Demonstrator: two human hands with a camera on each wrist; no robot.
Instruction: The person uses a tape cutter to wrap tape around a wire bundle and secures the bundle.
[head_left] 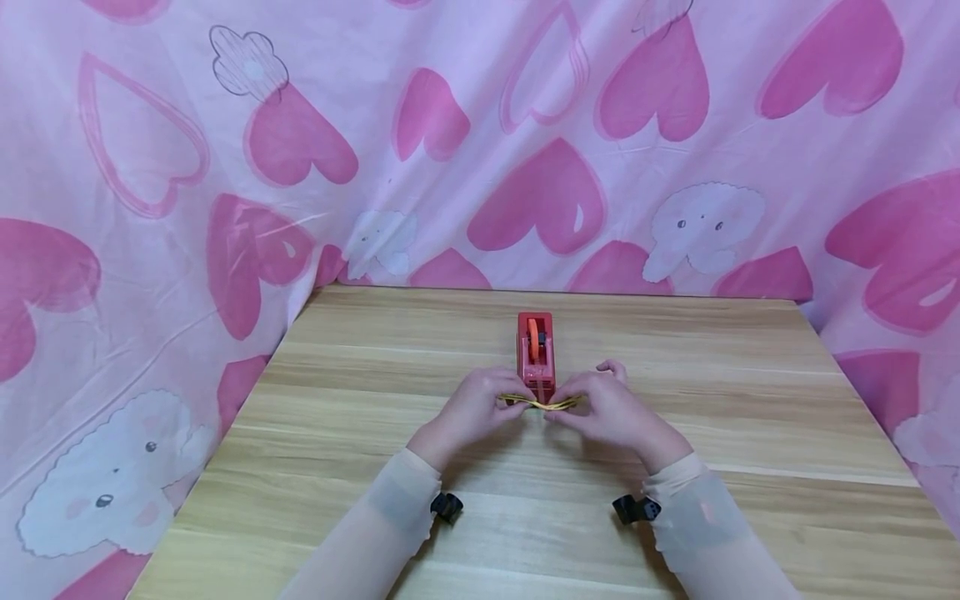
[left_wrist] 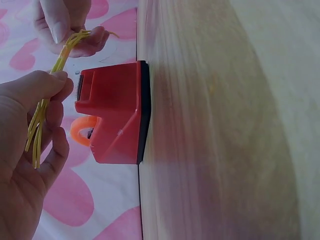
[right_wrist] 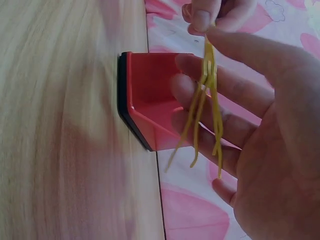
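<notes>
A red tape dispenser (head_left: 536, 371) with an orange core stands on the wood-grain table (head_left: 480, 542) just beyond my fingers, before a pink heart-print curtain (head_left: 442, 200). Over its near end, my left hand (head_left: 474, 406) pinches one side of a bundle of yellow strands (head_left: 553, 407); my right (head_left: 606, 410) pinches the other loosely, its remaining fingers spread.
</notes>
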